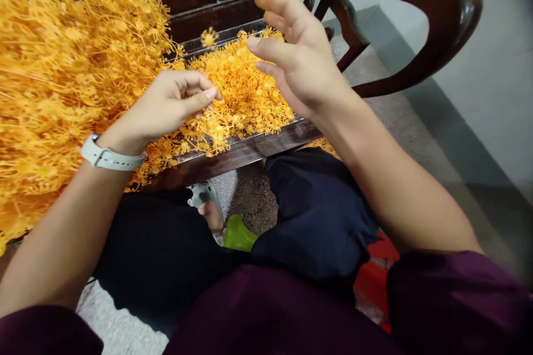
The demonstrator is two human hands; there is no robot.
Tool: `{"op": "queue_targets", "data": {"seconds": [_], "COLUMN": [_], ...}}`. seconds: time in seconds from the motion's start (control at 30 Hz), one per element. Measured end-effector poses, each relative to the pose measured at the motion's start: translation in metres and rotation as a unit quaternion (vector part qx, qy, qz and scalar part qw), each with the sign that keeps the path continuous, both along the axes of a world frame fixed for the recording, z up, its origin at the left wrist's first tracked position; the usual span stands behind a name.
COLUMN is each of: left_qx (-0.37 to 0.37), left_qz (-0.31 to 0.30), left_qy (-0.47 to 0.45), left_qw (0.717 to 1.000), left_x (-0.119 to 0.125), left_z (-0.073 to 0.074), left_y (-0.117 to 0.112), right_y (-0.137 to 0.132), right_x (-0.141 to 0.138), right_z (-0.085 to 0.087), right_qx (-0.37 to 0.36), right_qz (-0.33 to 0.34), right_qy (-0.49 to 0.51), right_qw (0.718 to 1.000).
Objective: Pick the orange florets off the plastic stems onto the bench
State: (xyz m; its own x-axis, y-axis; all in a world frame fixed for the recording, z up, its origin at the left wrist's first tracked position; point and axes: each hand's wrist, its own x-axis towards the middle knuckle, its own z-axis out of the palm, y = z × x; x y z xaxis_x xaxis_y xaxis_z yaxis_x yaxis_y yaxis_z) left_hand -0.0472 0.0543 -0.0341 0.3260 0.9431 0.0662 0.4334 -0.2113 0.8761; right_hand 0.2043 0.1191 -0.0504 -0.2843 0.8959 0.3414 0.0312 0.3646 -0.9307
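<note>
We record a left grip (172, 100), narrow, thumb near the fingertips, contents we cannot tell, and a right grip (306, 55), wide and bare. Apart from both: one loose orange flower (209, 37). Below, a low flower heap (250, 91) on the wooden seat (254, 147); leftward, a larger flower pile (75, 72); rightward, one curved armrest (452, 16).

Moderate, even light, small glare on the glossy armrest (453, 25), soft blur toward the edges.
</note>
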Motion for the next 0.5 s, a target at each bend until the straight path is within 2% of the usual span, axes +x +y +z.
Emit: {"op": "queue_targets", "data": {"seconds": [0.07, 0.13, 0.23, 0.33, 0.4, 0.5], "left_qx": [-0.004, -0.008, -0.021, -0.025, -0.007, 0.022], "left_qz": [0.011, 0.029, 0.053, 0.067, 0.069, 0.055], "left_qy": [-0.036, -0.084, -0.159, -0.213, -0.201, -0.141], "left_qw": [0.999, 0.996, 0.986, 0.974, 0.977, 0.988], "left_x": [0.004, 0.008, 0.017, 0.026, 0.028, 0.026], "left_z": [0.002, 0.004, 0.007, 0.01, 0.012, 0.014], "left_y": [-0.002, -0.004, -0.008, -0.01, -0.009, -0.007], "right_y": [-0.008, -0.017, -0.03, -0.038, -0.039, -0.038], "right_x": [-0.001, -0.001, -0.004, -0.008, -0.009, -0.004], "right_z": [0.007, 0.012, 0.014, 0.015, 0.017, 0.022], "right_qx": [0.008, -0.022, -0.064, -0.049, -0.038, -0.038], "right_qz": [-0.003, 0.017, 0.098, 0.184, 0.205, 0.16], "right_qy": [0.017, 0.016, -0.03, -0.066, -0.066, -0.041], "right_qw": [1.0, 0.999, 0.993, 0.979, 0.976, 0.985]}}
